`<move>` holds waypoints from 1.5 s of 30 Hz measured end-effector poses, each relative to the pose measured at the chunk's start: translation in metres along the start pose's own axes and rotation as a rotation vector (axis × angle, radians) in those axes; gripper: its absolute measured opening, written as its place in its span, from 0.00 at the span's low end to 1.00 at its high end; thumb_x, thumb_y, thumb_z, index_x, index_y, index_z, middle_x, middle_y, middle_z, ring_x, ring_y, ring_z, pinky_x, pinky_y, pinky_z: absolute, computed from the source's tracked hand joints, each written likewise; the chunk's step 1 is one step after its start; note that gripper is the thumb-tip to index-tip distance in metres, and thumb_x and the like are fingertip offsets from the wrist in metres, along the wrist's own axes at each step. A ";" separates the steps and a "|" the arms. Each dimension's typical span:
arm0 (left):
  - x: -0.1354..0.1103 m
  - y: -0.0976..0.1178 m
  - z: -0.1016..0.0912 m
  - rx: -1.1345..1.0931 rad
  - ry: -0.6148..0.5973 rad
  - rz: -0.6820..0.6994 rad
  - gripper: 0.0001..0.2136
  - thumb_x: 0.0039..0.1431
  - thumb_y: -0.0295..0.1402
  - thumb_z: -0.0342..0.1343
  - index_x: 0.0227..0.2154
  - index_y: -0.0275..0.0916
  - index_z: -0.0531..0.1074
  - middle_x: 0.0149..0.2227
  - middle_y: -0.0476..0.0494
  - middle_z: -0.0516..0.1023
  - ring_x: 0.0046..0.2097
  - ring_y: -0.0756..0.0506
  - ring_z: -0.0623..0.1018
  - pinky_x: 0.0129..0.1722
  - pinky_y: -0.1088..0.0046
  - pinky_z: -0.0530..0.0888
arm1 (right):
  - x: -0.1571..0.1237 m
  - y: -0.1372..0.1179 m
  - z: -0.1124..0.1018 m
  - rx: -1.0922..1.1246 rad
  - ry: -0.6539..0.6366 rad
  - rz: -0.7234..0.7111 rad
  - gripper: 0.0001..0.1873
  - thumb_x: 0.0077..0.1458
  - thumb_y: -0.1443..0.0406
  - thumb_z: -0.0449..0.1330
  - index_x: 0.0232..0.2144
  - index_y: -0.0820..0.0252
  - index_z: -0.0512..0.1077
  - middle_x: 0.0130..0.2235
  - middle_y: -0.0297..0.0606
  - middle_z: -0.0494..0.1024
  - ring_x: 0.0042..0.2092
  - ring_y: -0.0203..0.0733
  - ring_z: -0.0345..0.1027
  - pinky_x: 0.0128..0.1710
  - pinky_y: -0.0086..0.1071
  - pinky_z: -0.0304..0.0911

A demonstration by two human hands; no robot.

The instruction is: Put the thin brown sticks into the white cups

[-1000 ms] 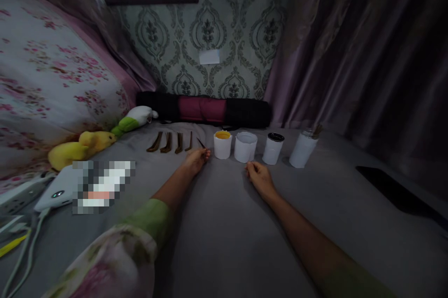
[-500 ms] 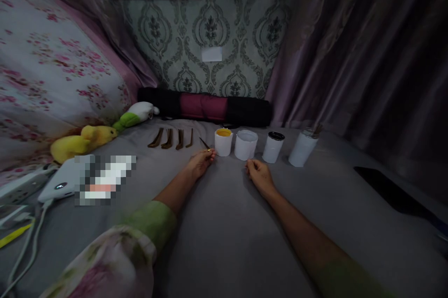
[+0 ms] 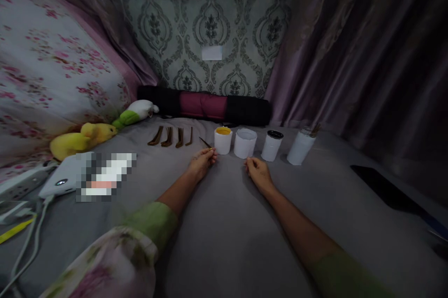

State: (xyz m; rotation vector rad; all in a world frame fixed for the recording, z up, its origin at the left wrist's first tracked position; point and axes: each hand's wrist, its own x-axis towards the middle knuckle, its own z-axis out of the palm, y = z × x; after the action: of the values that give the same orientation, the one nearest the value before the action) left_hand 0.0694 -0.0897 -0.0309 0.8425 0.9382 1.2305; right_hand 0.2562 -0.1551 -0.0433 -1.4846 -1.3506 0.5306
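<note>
The thin stick (image 3: 203,141) could slip or twist, since the left hand (image 3: 200,163) seems to pinch it only at its near end; its dark point juts up and left beyond the grip. A careless swing rightward might tip the yellow-filled cup (image 3: 223,145), just beside that hand. The right hand (image 3: 259,172) is curled closed near the wide cup (image 3: 245,148); whether it holds anything, I cannot tell.

On the sheet (image 3: 224,237), four containers (image 3: 245,147) are lined up, with sticks (image 3: 316,129) stood in the rightmost. Bent strips (image 3: 179,138) are laid in a row to their left. Behind both, a long roll (image 3: 203,105) is set before the wall (image 3: 241,27). Plush toys (image 3: 72,145) are placed at left, a flat object (image 3: 385,190) at right.
</note>
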 end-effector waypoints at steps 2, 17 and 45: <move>-0.001 -0.002 0.000 0.011 0.003 0.029 0.04 0.52 0.23 0.52 0.29 0.32 0.71 0.26 0.45 0.73 0.23 0.57 0.69 0.21 0.83 0.65 | 0.000 0.000 0.000 0.003 0.004 0.004 0.20 0.51 0.53 0.47 0.24 0.62 0.69 0.19 0.33 0.67 0.21 0.34 0.59 0.21 0.26 0.52; -0.023 0.004 0.006 0.329 0.006 0.375 0.11 0.52 0.31 0.51 0.38 0.34 0.72 0.29 0.45 0.73 0.24 0.54 0.68 0.19 0.82 0.62 | -0.001 0.001 0.000 0.145 -0.041 0.079 0.23 0.51 0.50 0.46 0.28 0.63 0.69 0.21 0.32 0.67 0.18 0.30 0.56 0.17 0.24 0.50; -0.028 -0.007 0.000 0.824 -0.264 0.782 0.13 0.54 0.29 0.50 0.41 0.43 0.73 0.39 0.43 0.73 0.43 0.46 0.70 0.46 0.71 0.65 | -0.004 -0.011 -0.002 0.245 -0.045 0.083 0.20 0.48 0.52 0.51 0.31 0.64 0.69 0.22 0.33 0.68 0.17 0.28 0.54 0.15 0.24 0.50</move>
State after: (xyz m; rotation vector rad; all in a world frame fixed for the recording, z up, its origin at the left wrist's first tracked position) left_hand 0.0696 -0.1186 -0.0341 2.1190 0.9218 1.3111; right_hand 0.2515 -0.1605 -0.0344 -1.3377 -1.2137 0.7592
